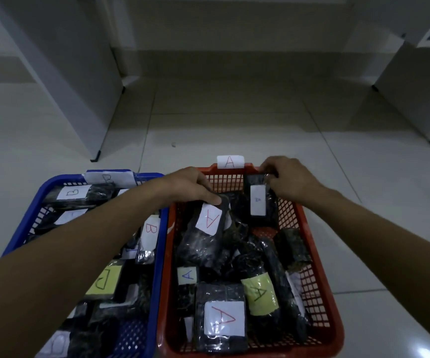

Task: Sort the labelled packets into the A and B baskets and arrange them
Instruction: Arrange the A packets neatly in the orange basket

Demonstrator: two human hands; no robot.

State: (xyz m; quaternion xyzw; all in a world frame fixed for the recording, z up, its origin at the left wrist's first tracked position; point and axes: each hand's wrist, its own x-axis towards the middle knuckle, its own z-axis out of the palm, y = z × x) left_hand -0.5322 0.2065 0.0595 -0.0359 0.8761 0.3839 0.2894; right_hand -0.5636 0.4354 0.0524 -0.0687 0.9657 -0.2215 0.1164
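A red basket (312, 254) tagged A sits on the floor at the right, a blue basket (25, 223) tagged B beside it on the left. Both hold several black plastic-wrapped packets with paper labels. My left hand (190, 186) reaches over the blue basket and grips the top end of a tilted packet with a red A label (206, 228) in the red basket. My right hand (290, 177) pinches the top of an upright packet with a small A label (257, 202) standing against the red basket's far wall.
White cabinets on black feet stand at the left (79, 99) and right (420, 104) of the tiled floor (234, 125). The baskets lie side by side, touching, near my body.
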